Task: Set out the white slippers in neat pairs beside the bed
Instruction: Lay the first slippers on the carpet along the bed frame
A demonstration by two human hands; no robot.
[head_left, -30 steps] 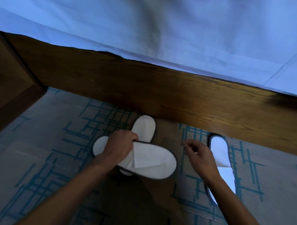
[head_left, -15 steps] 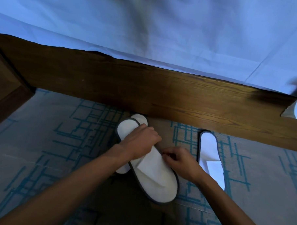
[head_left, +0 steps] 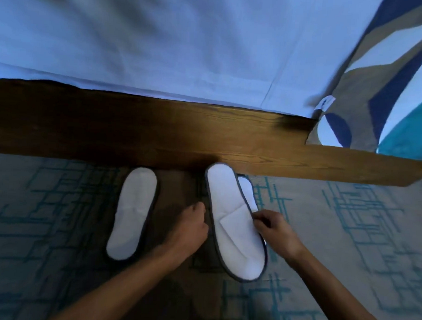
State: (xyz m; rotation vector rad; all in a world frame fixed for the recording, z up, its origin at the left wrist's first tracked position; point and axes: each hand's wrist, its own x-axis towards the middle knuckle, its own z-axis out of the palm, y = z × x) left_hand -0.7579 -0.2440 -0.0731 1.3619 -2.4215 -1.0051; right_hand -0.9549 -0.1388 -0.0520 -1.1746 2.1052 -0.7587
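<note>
Three flat white fabric slippers with dark grey edging lie on the patterned grey-and-teal carpet (head_left: 346, 238), close against the dark wooden side rail of the bed (head_left: 134, 127). The left slipper (head_left: 132, 214) lies alone, lengthwise towards the rail, its far end just short of the wood. To its right, well apart, the larger-looking middle slipper (head_left: 233, 223) lies on top of a third slipper (head_left: 248, 193), covering most of it, so only the third one's far end and right edge show. The far end of the middle slipper touches or nearly touches the rail.

The right hand (head_left: 273, 229) pinches the right edge of the middle slipper with curled fingers and thumb, beside its folded strap. The left hand (head_left: 190, 225) sits between the left slipper and the middle slipper with its fingers curled in; it holds nothing that can be seen, and whether its knuckles touch the middle slipper's edge I cannot tell.

Above the rail hangs a pale blue-white bed sheet (head_left: 185, 50). At the upper right, a patterned cover in navy, tan, white and teal (head_left: 377, 82) drapes over the rail.
</note>
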